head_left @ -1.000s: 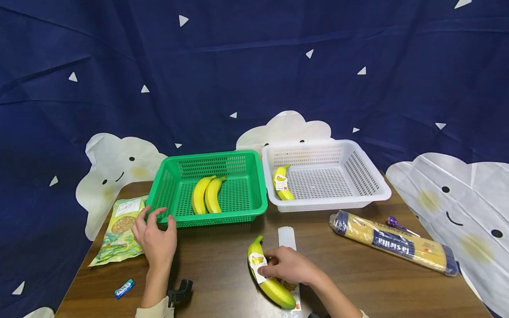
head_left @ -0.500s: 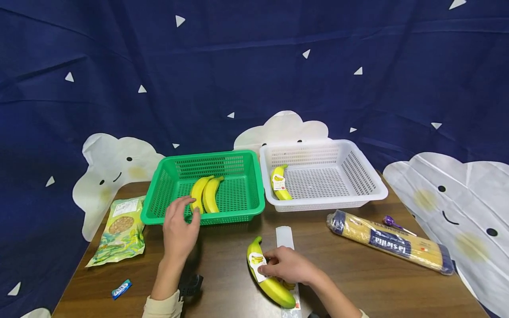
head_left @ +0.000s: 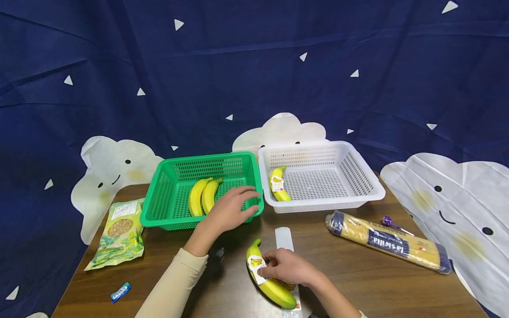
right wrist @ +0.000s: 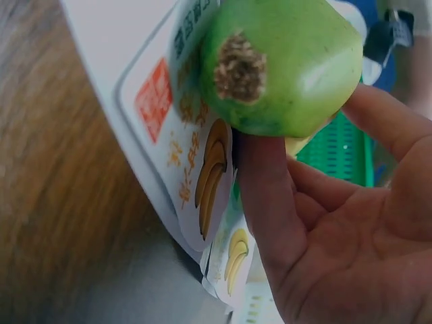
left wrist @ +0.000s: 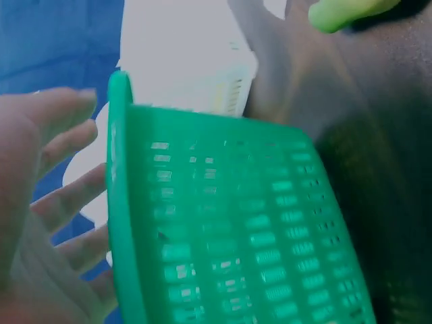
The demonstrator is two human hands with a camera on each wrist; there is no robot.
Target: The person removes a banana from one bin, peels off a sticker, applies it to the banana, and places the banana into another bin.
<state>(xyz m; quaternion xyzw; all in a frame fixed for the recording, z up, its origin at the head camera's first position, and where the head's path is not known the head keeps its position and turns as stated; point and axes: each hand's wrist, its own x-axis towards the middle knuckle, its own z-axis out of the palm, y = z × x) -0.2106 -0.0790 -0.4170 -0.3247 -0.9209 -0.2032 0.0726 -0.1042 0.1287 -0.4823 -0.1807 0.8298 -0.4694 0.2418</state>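
A green-tipped banana with a white sticker lies on the table. My right hand holds it, thumb on the sticker side and fingers behind; in the right wrist view the thumb and fingers flank the banana. Beneath it runs a white strip of banana stickers. My left hand, fingers extended, hovers at the front right corner of the green basket, holding nothing. The left wrist view shows its spread fingers beside the basket rim; contact is unclear. Two bananas lie inside that basket.
A white basket at the back right holds one stickered banana. Right of centre lie a spaghetti pack and a purple lollipop. On the left are a green-yellow bag and a small blue packet.
My left hand has swept right, from the green basket's front left corner across its front to its front right corner. The right hand stays on the stickered banana.
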